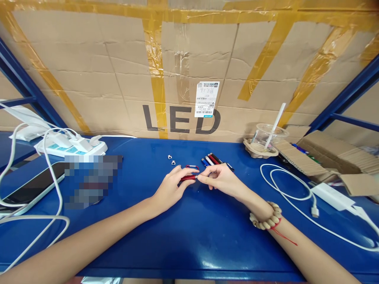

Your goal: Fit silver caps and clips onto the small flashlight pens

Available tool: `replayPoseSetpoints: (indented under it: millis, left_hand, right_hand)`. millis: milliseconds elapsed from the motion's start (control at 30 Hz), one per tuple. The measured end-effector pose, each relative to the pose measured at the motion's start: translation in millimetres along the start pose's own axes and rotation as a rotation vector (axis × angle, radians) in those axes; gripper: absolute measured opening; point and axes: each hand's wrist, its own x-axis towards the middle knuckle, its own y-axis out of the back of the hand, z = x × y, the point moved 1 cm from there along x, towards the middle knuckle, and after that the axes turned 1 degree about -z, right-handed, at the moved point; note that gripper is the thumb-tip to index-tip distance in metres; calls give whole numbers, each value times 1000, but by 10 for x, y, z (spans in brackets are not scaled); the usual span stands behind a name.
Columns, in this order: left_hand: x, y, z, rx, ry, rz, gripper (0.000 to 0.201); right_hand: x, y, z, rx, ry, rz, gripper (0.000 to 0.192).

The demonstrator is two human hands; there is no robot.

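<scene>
My left hand [170,187] holds a slim red metal tube [188,178], shaped like a small flashlight, between thumb and fingers. At its right end, the fingertips of my right hand [217,178] are pinched around a small silvery part; whether that part is joined to the tube cannot be told. Just beyond the tube lies a red carabiner [192,167]. Several similar tubes [213,159] in blue, white, red and black lie side by side behind my right hand, which partly covers them. Two tiny silvery pieces [173,162] rest farther back, left of the carabiner.
At left are a white power strip [89,149], loose white cables and a phone [32,187], beside a blurred-out patch. A plastic cup [268,136] in a carton holder, a white cable with charger [333,196] and an open cardboard box [337,148] stand right. A large carton [118,79] walls the back.
</scene>
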Motion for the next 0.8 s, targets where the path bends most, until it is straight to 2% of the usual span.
replayPoseSetpoints:
  millis: [133,267,567,633,800]
  left_hand:
    - [-1,12,31,-26,-69,-66,26]
    - [-5,20,63,-5,-131,-113,22]
    - [7,-4,27,-70,-33,-161,21]
    - [18,-2,43,-63,-20,-165,21]
    - [44,23,89,-96,29,-209,23]
  right_hand:
    - [17,23,44,37,-46,-34,30]
    - [32,12,116,64,-88,36,39]
    - [25,-43,167,-29,20,120,40]
    - [21,-36,143,-56,95,147,39]
    - [-4,22,36,-214,465,125,19]
